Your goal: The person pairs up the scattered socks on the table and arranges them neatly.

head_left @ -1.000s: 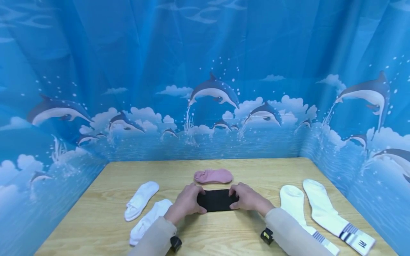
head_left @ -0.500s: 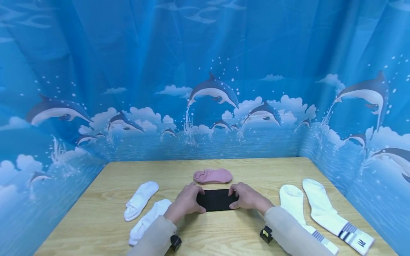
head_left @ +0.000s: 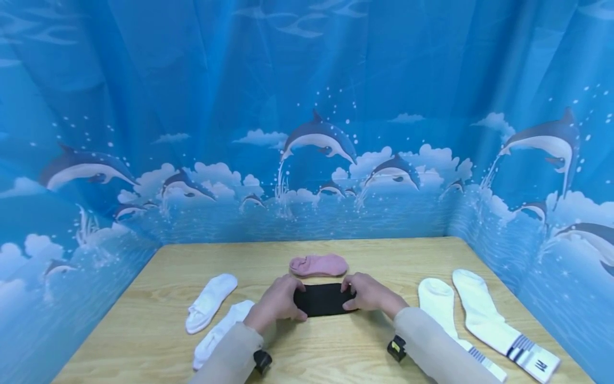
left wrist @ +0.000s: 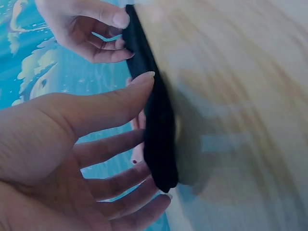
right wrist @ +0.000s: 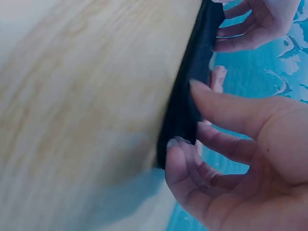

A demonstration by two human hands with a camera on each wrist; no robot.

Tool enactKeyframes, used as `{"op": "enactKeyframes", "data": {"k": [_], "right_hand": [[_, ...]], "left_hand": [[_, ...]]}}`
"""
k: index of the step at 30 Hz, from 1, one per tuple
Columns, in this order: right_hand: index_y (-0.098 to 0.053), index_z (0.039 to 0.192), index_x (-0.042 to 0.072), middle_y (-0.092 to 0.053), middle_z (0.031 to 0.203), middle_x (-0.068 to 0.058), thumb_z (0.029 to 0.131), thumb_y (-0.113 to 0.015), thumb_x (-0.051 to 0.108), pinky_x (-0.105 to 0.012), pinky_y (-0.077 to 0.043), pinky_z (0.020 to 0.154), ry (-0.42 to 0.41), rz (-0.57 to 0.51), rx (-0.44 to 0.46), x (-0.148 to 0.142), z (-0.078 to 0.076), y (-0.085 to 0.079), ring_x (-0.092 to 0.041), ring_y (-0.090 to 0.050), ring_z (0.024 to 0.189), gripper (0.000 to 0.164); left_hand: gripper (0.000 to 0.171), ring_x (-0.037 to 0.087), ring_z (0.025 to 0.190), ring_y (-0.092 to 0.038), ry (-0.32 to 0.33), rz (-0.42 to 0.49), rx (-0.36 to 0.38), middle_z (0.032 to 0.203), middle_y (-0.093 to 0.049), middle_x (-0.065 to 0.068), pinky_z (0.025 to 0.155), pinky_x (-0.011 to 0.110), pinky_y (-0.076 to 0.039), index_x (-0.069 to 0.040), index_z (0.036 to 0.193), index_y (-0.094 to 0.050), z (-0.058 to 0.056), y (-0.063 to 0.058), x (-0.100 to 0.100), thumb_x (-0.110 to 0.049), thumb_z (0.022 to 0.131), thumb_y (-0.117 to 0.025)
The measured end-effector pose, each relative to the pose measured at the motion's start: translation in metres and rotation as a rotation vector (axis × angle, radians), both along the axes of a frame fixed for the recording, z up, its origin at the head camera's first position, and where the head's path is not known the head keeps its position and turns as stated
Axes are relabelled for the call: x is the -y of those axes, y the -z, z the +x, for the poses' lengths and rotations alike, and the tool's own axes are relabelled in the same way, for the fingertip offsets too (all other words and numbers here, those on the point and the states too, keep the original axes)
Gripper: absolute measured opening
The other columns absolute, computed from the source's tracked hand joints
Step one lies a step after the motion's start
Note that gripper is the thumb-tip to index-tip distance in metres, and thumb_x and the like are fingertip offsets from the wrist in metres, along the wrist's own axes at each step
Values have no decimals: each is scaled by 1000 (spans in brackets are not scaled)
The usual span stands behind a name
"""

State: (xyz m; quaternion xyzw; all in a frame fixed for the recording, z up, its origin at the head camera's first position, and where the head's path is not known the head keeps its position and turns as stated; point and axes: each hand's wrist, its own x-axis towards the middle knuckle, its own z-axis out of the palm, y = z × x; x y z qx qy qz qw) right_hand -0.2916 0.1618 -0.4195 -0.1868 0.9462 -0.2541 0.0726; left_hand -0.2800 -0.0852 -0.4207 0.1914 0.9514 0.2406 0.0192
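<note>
Left grip (head_left: 279,300) and right grip (head_left: 366,294): each a person's bare hand, each grasping one short end of a folded black cloth (head_left: 322,300). Thumbs at the near edge, fingers at the far edge, middle left uncovered. Such a two-ended hold probably keeps soft fabric flat and square; one hand alone would likely let the far end sag or skew. Cloth lies crosswise, mid-table, low; cannot tell whether its whole underside touches the table (head_left: 336,354).

Pink sock (head_left: 318,265) just beyond the cloth, roughly parallel, apart from both grips. Single or stacked pair: cannot tell.

Two low white socks (head_left: 212,303) at left, slanting side by side; the nearer one partly behind the left sleeve (head_left: 229,356). Two long white socks (head_left: 496,320), striped cuffs toward the person, at right. Likes lie beside likes, which reads as pairing, and the sides placement seems to leave the middle for handwork.
</note>
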Motion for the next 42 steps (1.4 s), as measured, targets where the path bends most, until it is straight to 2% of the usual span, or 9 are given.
{"op": "enactKeyframes", "data": {"k": [3, 6, 9, 14, 21, 31, 38, 42], "right_hand": [[-70, 103, 4, -68, 92, -9, 82, -84, 4, -41, -55, 82, 0, -21, -68, -1, 1, -3, -21, -63, 87, 25], [-72, 92, 5, -68, 84, -4, 81, -81, -2, -33, -53, 74, -22, -33, -150, -4, 2, -5, -15, -61, 80, 17], [-70, 85, 7, -67, 78, -2, 79, -81, -4, -28, -51, 70, -72, -9, -178, -6, 4, -4, -12, -59, 75, 16], [-69, 90, 6, -67, 82, -4, 79, -81, -3, -28, -50, 71, -135, 18, -140, -6, 6, 0, -14, -59, 77, 19], [-69, 91, 6, -66, 84, -5, 78, -82, -2, -33, -51, 75, -96, 4, -88, -6, 0, 2, -16, -59, 80, 20], [-69, 90, 7, -66, 84, -5, 77, -81, -2, -33, -50, 74, -67, 21, -105, -3, -10, 3, -15, -57, 79, 20], [-69, 92, 7, -67, 87, -6, 79, -81, -2, -35, -53, 77, -40, 13, -86, -1, -15, 3, -18, -61, 83, 19], [-70, 92, 7, -68, 87, -7, 80, -80, -3, -36, -53, 77, -29, 11, -90, 0, -18, 5, -19, -62, 83, 19]], "left_hand": [[45, 36, 112, -64, 2, 10, -29, 113, -72, 15, 101, 51, -52, -1, 110, -74, 0, -4, 1, -18, 73, -94], [35, 34, 106, -66, -11, 6, -68, 109, -72, 15, 96, 50, -54, -1, 108, -74, 0, -5, 1, -13, 78, -90], [33, 33, 105, -66, -24, -18, -60, 108, -71, 14, 96, 49, -55, -2, 108, -74, -1, -2, 0, -10, 79, -89], [35, 35, 110, -66, -28, -23, -36, 110, -72, 15, 102, 49, -53, -1, 106, -74, -2, 5, 0, -9, 77, -90], [38, 36, 109, -67, -35, -36, -51, 110, -72, 18, 101, 49, -54, 1, 105, -74, -5, 3, -1, -9, 73, -92], [35, 34, 107, -67, -59, -77, -88, 107, -73, 16, 101, 47, -53, -1, 103, -75, -13, 2, -2, -9, 73, -92], [35, 34, 106, -68, -68, -85, -88, 105, -74, 15, 100, 46, -54, -1, 101, -75, -17, 1, -3, -9, 73, -92], [34, 34, 109, -67, -95, -81, -56, 108, -73, 16, 102, 46, -54, -1, 103, -75, -22, 2, -5, -8, 74, -91]]}}
